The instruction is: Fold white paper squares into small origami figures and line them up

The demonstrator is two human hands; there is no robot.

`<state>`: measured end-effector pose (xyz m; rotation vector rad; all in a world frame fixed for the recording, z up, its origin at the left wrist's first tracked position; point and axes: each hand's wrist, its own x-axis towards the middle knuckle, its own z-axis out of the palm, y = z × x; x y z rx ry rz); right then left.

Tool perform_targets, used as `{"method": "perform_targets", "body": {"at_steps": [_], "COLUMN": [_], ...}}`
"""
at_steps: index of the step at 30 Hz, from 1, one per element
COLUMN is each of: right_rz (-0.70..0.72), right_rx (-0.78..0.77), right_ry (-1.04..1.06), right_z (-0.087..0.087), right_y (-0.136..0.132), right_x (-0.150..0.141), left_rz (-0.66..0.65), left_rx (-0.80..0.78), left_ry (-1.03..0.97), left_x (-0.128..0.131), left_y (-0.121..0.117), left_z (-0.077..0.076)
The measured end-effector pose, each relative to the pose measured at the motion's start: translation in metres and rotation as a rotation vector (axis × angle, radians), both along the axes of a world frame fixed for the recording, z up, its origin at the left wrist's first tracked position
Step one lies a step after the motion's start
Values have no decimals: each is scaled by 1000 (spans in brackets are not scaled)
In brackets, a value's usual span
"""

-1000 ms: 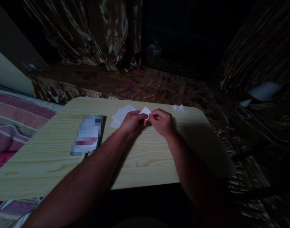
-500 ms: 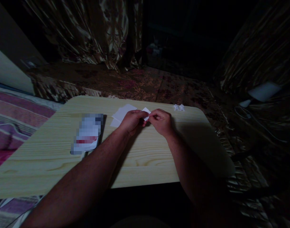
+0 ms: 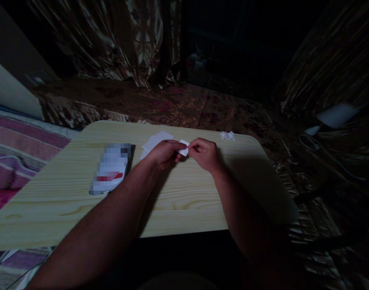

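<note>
Above the middle of the wood-grain table (image 3: pixel 184 189), a small piece of folded white paper (image 3: pixel 184 152) is held between both hands. My left hand (image 3: pixel 167 154) grips it with the thumb on top, and its fingers are partly hidden beneath. At the paper's right edge, my right hand (image 3: pixel 204 152) is closed in a pinch, thumb against forefinger. Loose white paper sheets (image 3: pixel 156 140) lie just behind my left hand, partly covered by it. Two small folded paper shapes (image 3: pixel 227 135) sit side by side near the table's far right edge.
A blurred-out pale object with red marks (image 3: pixel 112 167) lies left of my left forearm. Striped bedding (image 3: pixel 18 137) borders the table on the left. Patterned curtains (image 3: pixel 136 40) hang beyond it. A white lamp-like object (image 3: pixel 337 116) with a cable stands at right.
The folded paper has turned between my fingers, from a pointed corner upward to a flatter, tilted lie. Both hands stay in nearly the same place.
</note>
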<state>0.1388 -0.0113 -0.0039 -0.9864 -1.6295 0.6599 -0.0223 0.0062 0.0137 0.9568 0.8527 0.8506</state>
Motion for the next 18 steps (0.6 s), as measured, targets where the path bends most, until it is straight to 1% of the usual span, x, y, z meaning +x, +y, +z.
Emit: {"method": "perform_targets", "body": {"at_steps": [5,10,14,16,18], "right_rz": [63,112,133,121,84], "right_rx": [-45,-68,-105,-143,-198], "right_ry": [38,77,144,206,263], "right_z": [2,5,8,10,13], "right_y": [1,0,-2,-4,-4], "right_x": [2,2,2,0,-1], "left_rz": [-25,-35,-19,4,54], "left_rx": [-69,-78,-56,-12,49], "left_ry": [-14,-22,12,14,15], "left_x": [-1,-1,-1,0,1], "left_y": [2,3,4,3,2], "left_z": [1,0,0,0,1]}}
